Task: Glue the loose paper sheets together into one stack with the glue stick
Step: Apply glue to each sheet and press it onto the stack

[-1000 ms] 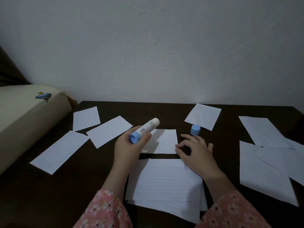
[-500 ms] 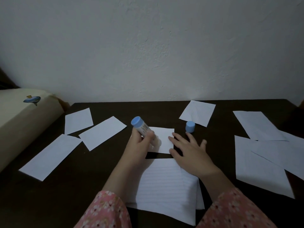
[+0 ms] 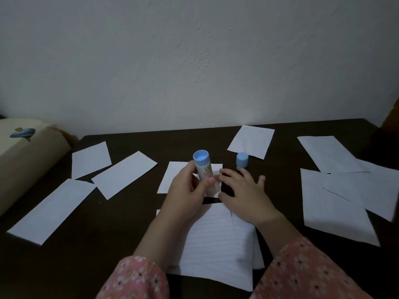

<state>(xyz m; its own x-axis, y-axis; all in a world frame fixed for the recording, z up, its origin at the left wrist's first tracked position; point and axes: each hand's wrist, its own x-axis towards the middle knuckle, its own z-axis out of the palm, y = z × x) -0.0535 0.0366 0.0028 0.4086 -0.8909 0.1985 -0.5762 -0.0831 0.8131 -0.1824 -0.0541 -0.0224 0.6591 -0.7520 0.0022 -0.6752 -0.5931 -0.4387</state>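
Note:
My left hand (image 3: 187, 190) grips a white glue stick (image 3: 203, 167) with a blue base, held upright, base up, its tip down on a small white sheet (image 3: 172, 175) at the table's middle. My right hand (image 3: 241, 193) lies flat with fingers spread, pressing that sheet's right edge. The blue cap (image 3: 242, 160) stands just beyond my right fingers. A stack of lined sheets (image 3: 216, 244) lies nearest me, partly under both forearms.
Loose white sheets lie on the dark table (image 3: 108, 244): three at the left (image 3: 51, 210), one at the back (image 3: 251, 141), several overlapping at the right (image 3: 332, 203). A beige cushion (image 3: 23, 156) borders the left edge. A white wall rises behind.
My left hand turned the glue stick from pointing up-right to tip down on the small sheet and stood it more upright. My right hand opened flat onto the sheet's edge.

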